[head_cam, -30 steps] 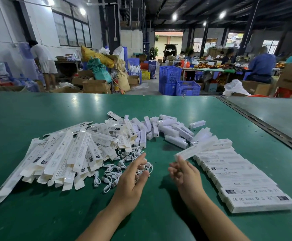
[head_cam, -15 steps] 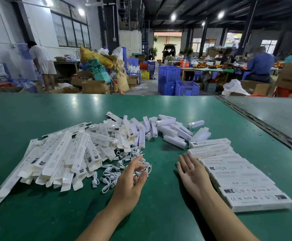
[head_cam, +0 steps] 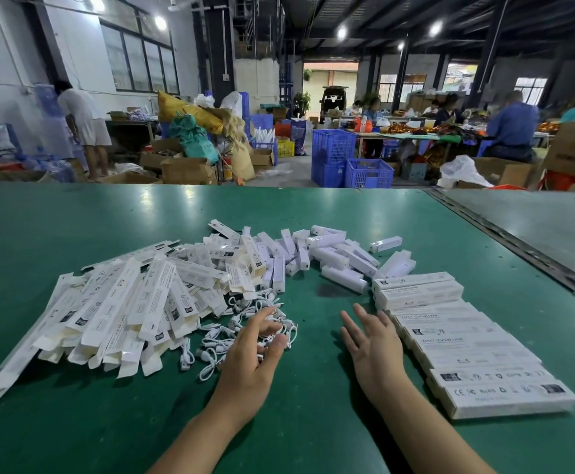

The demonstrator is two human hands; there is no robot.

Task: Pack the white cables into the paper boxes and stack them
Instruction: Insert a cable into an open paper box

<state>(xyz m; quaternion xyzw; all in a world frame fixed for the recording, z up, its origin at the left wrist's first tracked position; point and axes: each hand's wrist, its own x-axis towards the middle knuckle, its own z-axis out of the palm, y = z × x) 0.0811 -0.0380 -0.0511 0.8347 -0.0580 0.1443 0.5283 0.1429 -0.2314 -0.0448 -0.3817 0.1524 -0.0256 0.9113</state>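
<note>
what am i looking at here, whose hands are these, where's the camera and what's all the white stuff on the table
One picture, from a wide-angle camera worn on a person's head, looking down at their own two bare hands; there is no machine. On the green table lie a heap of flat paper boxes on the left, a tangle of short white cables, small white boxes farther back, and a neat row of closed boxes on the right. The left hand reaches into the cables; whether it grips one I cannot tell. The right hand is open and empty.
</note>
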